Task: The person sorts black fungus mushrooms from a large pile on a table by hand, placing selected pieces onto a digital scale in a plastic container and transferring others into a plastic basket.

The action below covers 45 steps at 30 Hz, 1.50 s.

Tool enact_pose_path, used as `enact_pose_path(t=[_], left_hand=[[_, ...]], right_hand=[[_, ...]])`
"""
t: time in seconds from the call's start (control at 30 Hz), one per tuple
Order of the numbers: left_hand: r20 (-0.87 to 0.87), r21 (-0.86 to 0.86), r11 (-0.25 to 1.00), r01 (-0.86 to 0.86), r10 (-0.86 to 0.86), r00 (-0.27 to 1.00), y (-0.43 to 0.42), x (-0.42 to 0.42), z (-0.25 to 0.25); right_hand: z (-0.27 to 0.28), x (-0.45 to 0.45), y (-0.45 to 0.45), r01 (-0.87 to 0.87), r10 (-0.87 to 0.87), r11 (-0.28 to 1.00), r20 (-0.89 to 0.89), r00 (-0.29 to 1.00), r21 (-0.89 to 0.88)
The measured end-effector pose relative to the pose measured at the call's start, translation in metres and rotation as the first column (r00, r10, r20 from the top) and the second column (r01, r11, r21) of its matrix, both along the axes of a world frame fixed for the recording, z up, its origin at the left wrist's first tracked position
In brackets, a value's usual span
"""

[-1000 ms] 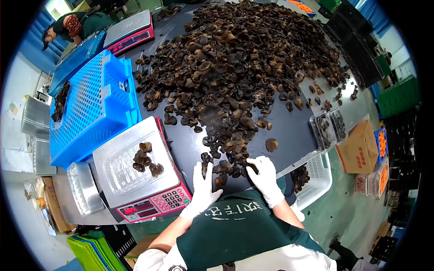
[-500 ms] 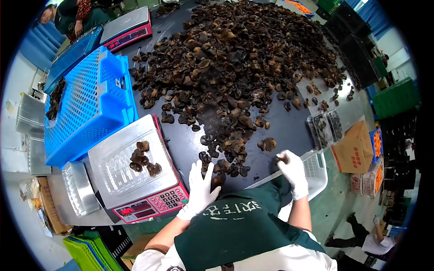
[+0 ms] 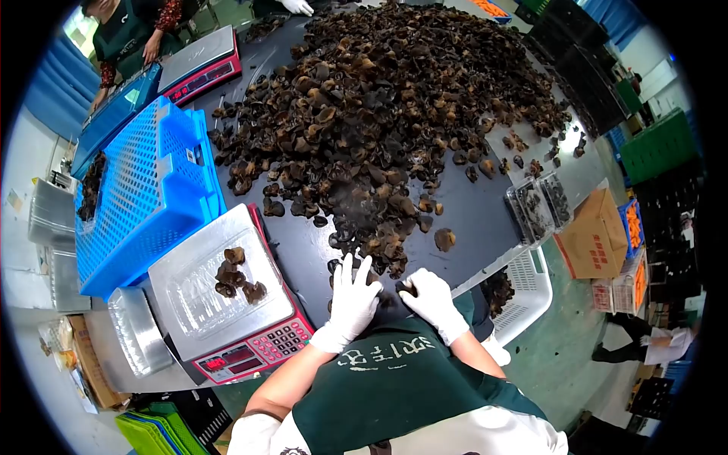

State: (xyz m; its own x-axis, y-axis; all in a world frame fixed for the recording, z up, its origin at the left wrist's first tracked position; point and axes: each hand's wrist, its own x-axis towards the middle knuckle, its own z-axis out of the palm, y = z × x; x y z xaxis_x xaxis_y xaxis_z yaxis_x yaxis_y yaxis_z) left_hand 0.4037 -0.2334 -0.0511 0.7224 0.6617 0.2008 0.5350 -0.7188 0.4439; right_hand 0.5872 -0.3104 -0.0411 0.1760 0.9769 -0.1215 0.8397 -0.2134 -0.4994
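My gloved left hand [image 3: 353,297] lies with fingers spread over dark fungus pieces at the table's near edge. To its right, my gloved right hand [image 3: 431,299] has its fingers bent together around a dark piece at its fingertips. A large heap of black fungus [image 3: 379,98] spreads over the dark table [image 3: 474,227] beyond both hands. On the left, a red scale [image 3: 265,345] carries a clear plastic tray [image 3: 199,292] with several fungus pieces in it.
Blue crates [image 3: 144,197] stand left of the scale, near a second scale [image 3: 201,64]. Clear boxes [image 3: 540,208] sit at the table's right edge, above a white basket [image 3: 527,296]. A cardboard box [image 3: 591,235] is farther right. A co-worker [image 3: 129,38] stands at the upper left.
My right hand went out over the white basket at the edge, then came back to the near pieces. My left hand moved right onto the pieces. Another gloved hand appeared at the top.
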Motion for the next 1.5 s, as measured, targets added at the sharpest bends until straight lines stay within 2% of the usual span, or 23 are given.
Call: enact_pose_path(t=[0.1, 0.17, 0.23, 0.3, 0.37, 0.43, 0.5, 0.57, 0.63, 0.7, 0.77, 0.83, 0.93, 1.0, 1.03, 1.1, 1.17, 1.23, 1.3, 1.33, 1.4, 1.43, 1.5], left_hand=[[-0.029, -0.059, 0.998, 0.001, -0.002, 1.000, -0.005, -0.017, 0.002], [0.056, -0.153, 0.988, -0.027, 0.036, 0.998, -0.009, -0.023, 0.002], [0.083, -0.199, 0.979, -0.049, 0.066, 0.994, -0.007, -0.021, 0.003], [0.129, -0.197, 0.975, -0.106, 0.133, 0.983, 0.004, -0.010, 0.013], [0.075, -0.118, 0.973, -0.200, 0.210, 0.975, 0.015, -0.001, 0.010], [-0.036, -0.116, 0.964, -0.240, 0.238, 0.971, 0.024, 0.007, 0.004], [-0.060, -0.101, 0.984, -0.144, 0.138, 0.989, 0.024, 0.004, -0.006], [-0.136, -0.144, 0.989, -0.041, 0.022, 0.990, 0.018, -0.003, -0.005], [-0.070, -0.127, 0.992, 0.021, -0.030, 0.997, 0.010, -0.016, 0.002], [-0.069, -0.247, 0.969, -0.026, 0.009, 0.998, -0.003, -0.032, 0.015], [-0.079, -0.416, 0.900, -0.127, 0.104, 0.992, -0.019, -0.047, 0.022], [-0.101, -0.495, 0.846, -0.196, 0.168, 0.981, -0.032, -0.054, 0.008], [-0.089, -0.452, 0.866, -0.215, 0.196, 0.977, -0.030, -0.050, 0.018], [-0.246, -0.422, 0.858, -0.293, 0.203, 0.948, -0.025, -0.044, 0.028], [-0.241, -0.420, 0.860, -0.291, 0.203, 0.949, -0.022, -0.040, 0.031], [-0.359, -0.348, 0.882, -0.319, 0.189, 0.914, -0.016, -0.035, 0.035], [-0.370, -0.459, 0.823, -0.335, 0.166, 0.914, -0.007, -0.028, 0.039], [-0.238, -0.504, 0.827, -0.248, 0.143, 0.961, -0.004, -0.030, 0.021], [0.074, -0.631, 0.770, -0.097, 0.185, 0.980, -0.004, -0.035, -0.001], [0.127, -0.652, 0.756, -0.065, 0.193, 0.973, -0.005, -0.036, -0.003], [0.180, -0.669, 0.742, -0.038, 0.211, 0.961, -0.005, -0.042, -0.011], [0.261, -0.698, 0.716, 0.024, 0.223, 0.939, -0.005, -0.045, -0.016], [0.339, -0.723, 0.686, 0.078, 0.254, 0.906, -0.007, -0.051, -0.016]], right_hand=[[0.017, 0.030, -0.012, 0.147, -0.150, 0.988, -0.066, 0.986, -0.049], [0.027, 0.070, -0.028, 0.300, -0.294, 0.952, 0.092, 0.951, -0.058], [0.022, 0.116, -0.052, 0.330, -0.233, 0.924, 0.400, 0.887, -0.193], [0.040, 0.120, -0.058, 0.356, -0.203, 0.915, 0.548, 0.811, -0.188], [0.043, 0.108, -0.042, 0.218, -0.223, 0.975, 0.282, 0.933, 0.046], [0.041, 0.078, -0.010, 0.091, -0.113, 0.988, 0.172, 0.979, 0.127], [0.017, 0.049, 0.019, -0.002, -0.018, 0.959, 0.067, 0.998, 0.282], [0.009, 0.016, 0.042, -0.062, 0.056, 0.976, 0.033, 0.998, 0.207], [-0.002, -0.010, 0.036, -0.179, 0.176, 0.957, 0.035, 0.984, 0.229], [-0.007, -0.010, 0.025, -0.370, 0.390, 0.905, -0.061, 0.919, 0.213], [-0.003, -0.005, 0.009, -0.302, 0.352, 0.923, -0.206, 0.913, 0.238], [0.012, 0.004, -0.001, -0.234, 0.271, 0.949, -0.164, 0.949, 0.211], [0.026, 0.015, -0.008, -0.233, 0.237, 0.971, -0.096, 0.967, 0.047], [0.031, 0.014, -0.007, -0.257, 0.252, 0.964, -0.071, 0.965, -0.067], [0.032, 0.007, -0.003, -0.261, 0.252, 0.956, -0.083, 0.964, -0.132], [0.033, -0.008, 0.006, -0.285, 0.277, 0.944, -0.070, 0.958, -0.164], [0.024, -0.023, 0.015, -0.312, 0.309, 0.937, -0.044, 0.950, -0.154], [0.020, -0.035, 0.025, -0.351, 0.342, 0.927, -0.084, 0.936, -0.131], [0.014, -0.038, 0.031, -0.407, 0.371, 0.910, -0.276, 0.887, -0.084], [0.012, -0.039, 0.031, -0.413, 0.378, 0.907, -0.276, 0.884, -0.081], [0.006, -0.040, 0.027, -0.324, 0.254, 0.945, -0.518, 0.817, -0.047], [0.004, -0.039, 0.026, -0.334, 0.262, 0.941, -0.518, 0.814, -0.049], [0.001, -0.037, 0.024, -0.247, 0.276, 0.960, -0.598, 0.752, 0.133]])
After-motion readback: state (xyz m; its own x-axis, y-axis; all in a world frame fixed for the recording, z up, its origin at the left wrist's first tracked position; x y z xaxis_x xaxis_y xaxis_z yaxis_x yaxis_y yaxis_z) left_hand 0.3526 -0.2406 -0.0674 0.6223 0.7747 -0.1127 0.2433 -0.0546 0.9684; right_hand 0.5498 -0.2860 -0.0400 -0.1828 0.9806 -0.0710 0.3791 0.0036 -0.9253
